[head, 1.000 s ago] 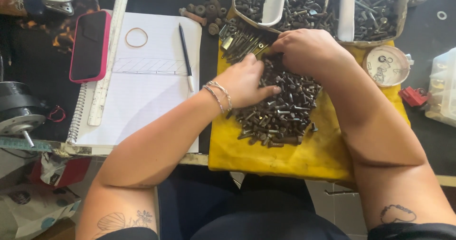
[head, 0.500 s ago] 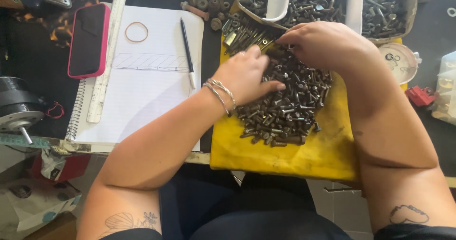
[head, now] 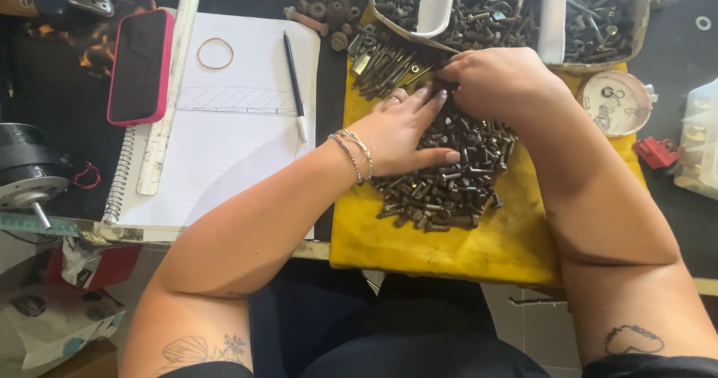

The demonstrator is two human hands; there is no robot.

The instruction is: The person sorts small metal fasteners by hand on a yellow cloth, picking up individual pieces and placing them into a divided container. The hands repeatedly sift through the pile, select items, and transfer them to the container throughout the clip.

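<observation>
Both hands sort a pile of dark bolts [head: 449, 176] on the yellow cloth [head: 508, 243].

The left hand [head: 400, 131] now lies flatter, fingers spread on the pile, grasping nothing. The right hand [head: 497, 83] stays curled at the pile's top edge; I cannot tell what its fingers hold.

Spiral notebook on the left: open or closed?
Open. The spiral notebook shows a bare lined page with a pen, rubber band and ruler on it.

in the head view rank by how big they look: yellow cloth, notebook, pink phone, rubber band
1. yellow cloth and notebook: look about alike, both partly covered, so unranked
2. pink phone
3. rubber band
</observation>
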